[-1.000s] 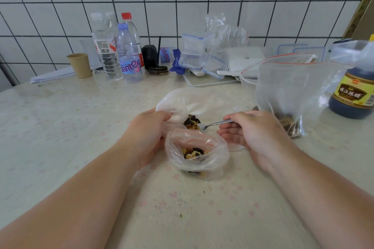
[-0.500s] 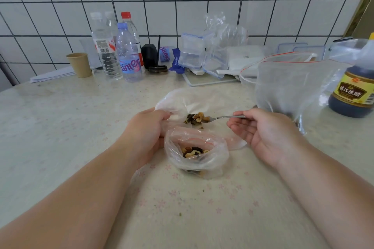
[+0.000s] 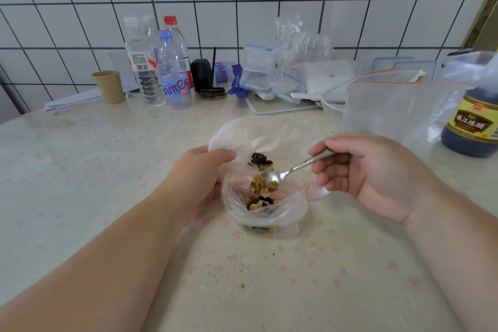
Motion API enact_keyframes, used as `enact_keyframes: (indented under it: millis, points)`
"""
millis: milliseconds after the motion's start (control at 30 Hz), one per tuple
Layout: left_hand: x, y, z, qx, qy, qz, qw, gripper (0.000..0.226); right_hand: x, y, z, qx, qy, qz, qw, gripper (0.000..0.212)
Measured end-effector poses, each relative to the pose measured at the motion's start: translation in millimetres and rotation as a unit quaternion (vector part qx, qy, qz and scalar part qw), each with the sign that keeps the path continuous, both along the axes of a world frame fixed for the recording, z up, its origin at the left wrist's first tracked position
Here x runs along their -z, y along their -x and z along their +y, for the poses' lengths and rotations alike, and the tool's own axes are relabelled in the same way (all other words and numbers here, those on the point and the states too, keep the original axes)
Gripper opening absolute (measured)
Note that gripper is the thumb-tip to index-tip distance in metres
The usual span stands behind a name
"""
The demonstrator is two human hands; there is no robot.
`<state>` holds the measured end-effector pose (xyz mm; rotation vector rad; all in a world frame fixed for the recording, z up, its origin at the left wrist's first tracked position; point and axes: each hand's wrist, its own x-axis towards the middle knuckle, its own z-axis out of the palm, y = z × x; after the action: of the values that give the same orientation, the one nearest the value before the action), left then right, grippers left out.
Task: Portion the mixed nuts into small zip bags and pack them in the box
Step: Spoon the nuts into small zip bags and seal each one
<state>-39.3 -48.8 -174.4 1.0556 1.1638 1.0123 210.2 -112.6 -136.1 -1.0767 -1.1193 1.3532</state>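
- Our landmark is the small zip bag (image 3: 265,207), standing open on the table (image 3: 80,170) between our arms, with mixed nuts (image 3: 258,201) already in its bottom.
- Behind and to the right of that bag stands the large zip bag (image 3: 398,110), open-mouthed; we judge it a supply bag.
- Our left hand (image 3: 196,183) is closed on the small bag's left rim, pinching it open.
- Our right hand (image 3: 377,172), right of the bag, grips the spoon (image 3: 285,174) by its handle.
- A second ago the spoon was behind the bag at the loose pile of nuts (image 3: 260,162); now its loaded bowl tips over the bag's mouth, so this portion is growing.
- No box is packed yet; clear lidded boxes (image 3: 258,70) sit far behind.
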Motion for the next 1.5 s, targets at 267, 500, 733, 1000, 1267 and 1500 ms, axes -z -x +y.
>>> enact_keyframes:
  millis: [267,500,733,1000,1267,1500]
  points:
    - [2,0,1,-0.008,-0.012,0.051,0.999,0.013,3,0,-1,0.054,-0.154,-0.033,0.986,0.023]
    - [-4,-3,2,-0.032,-0.081,0.169,0.982,0.016,24,21,8,0.121,-0.172,-0.216,0.953,0.02]
    - [-4,-4,5,-0.08,-0.091,0.172,0.978,0.01,25,26,5,0.028,-0.226,-0.335,0.914,0.016]
    - [-8,-3,4,-0.116,-0.053,0.12,0.984,0.024,21,14,1,0.019,-0.261,-0.347,0.901,0.021]
    - [-12,-2,-2,-0.069,-0.028,0.176,0.981,0.02,17,15,3,0.214,-0.186,-0.216,0.934,0.02]
    - [-5,-3,2,-0.078,-0.054,0.193,0.977,0.007,23,20,14,0.245,-0.076,-0.219,0.941,0.022]
